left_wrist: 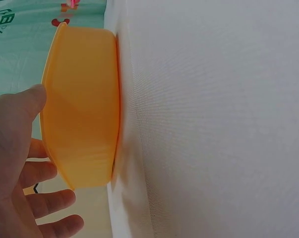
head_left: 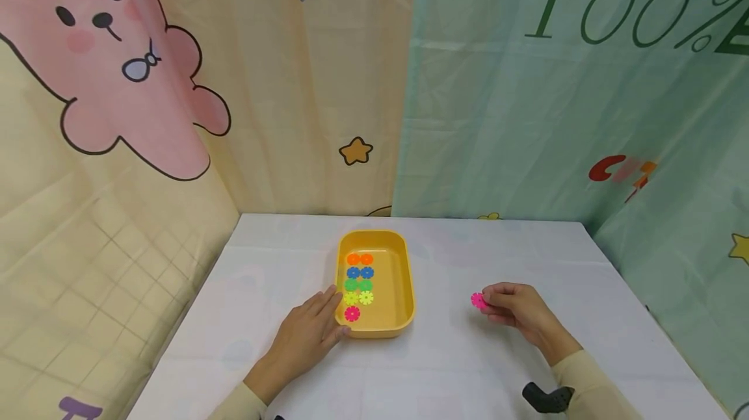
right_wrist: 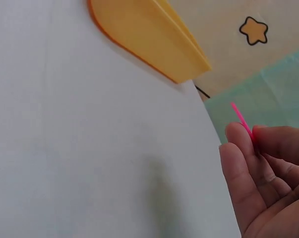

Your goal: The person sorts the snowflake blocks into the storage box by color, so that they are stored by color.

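Observation:
A yellow plastic tray (head_left: 393,277) stands on the white table. Along its left side lie small flower-shaped discs in rows: a pair of orange discs (head_left: 359,259), then pairs of blue (head_left: 359,272), green (head_left: 358,285) and yellow, with a single pink disc (head_left: 352,313) nearest the front. My left hand (head_left: 307,329) rests at the tray's left rim, fingers fairly straight; in the left wrist view the thumb touches the rim. To the right of the tray, my right hand (head_left: 517,309) pinches another pink flower disc (right_wrist: 242,119) between thumb and fingertips, raised over the table.
The white-covered table (head_left: 445,381) runs back to hanging printed cloths, a cream one (head_left: 304,82) and a green one (head_left: 503,114). More cloth hangs along both sides. A black strap-like piece (head_left: 547,398) sits at my right wrist.

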Demonstrator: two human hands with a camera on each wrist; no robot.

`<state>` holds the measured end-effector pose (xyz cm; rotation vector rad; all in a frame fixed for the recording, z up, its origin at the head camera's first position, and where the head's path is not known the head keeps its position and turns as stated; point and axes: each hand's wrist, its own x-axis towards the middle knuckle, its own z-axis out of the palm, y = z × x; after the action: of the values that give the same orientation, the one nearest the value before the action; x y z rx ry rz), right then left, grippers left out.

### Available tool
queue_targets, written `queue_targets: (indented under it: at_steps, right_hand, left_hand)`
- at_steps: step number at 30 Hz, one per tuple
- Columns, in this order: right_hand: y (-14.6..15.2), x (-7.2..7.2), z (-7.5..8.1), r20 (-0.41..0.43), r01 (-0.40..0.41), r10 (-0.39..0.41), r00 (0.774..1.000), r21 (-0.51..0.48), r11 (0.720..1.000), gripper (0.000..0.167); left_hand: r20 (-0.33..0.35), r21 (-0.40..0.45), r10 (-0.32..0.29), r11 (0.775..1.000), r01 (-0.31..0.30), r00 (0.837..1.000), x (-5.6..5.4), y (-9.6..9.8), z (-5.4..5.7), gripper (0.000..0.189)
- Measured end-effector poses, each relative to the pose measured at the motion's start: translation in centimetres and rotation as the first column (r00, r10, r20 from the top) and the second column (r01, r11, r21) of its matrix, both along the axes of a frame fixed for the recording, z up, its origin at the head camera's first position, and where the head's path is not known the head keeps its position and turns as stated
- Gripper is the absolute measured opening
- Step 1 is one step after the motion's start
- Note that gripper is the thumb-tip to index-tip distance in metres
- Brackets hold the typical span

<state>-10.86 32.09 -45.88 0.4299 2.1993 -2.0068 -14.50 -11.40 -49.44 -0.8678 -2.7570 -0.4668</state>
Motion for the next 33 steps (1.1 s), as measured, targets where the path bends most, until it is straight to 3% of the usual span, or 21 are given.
queue_targets:
  at_steps: [11,22,33]
  right_hand:
    - [-1.6,-1.7,2.0,-0.025,0.049,-0.049,0.998,-0.025,0.999,0.035]
    - [-4.1,-3.6,3.5,-0.041,0.018,-0.019,0.999,-0.038,0.999,0.034]
    - [-7.7,-6.4,4.9,-0.014,0.019,-0.019,1.0,-0.001,1.0,0.03]
  left_hand:
    - [0.025,-0.016,0.015,1.0,-0.015,1.0,0.1,0.3,0.0,0.071]
    - [0.03,-0.021,0.024,0.999,-0.024,0.999,0.2,0.4,0.3,0.071]
    - [0.052,-0.022,0.034,0.999,-0.033,0.998,0.1,0.6,0.5,0.072]
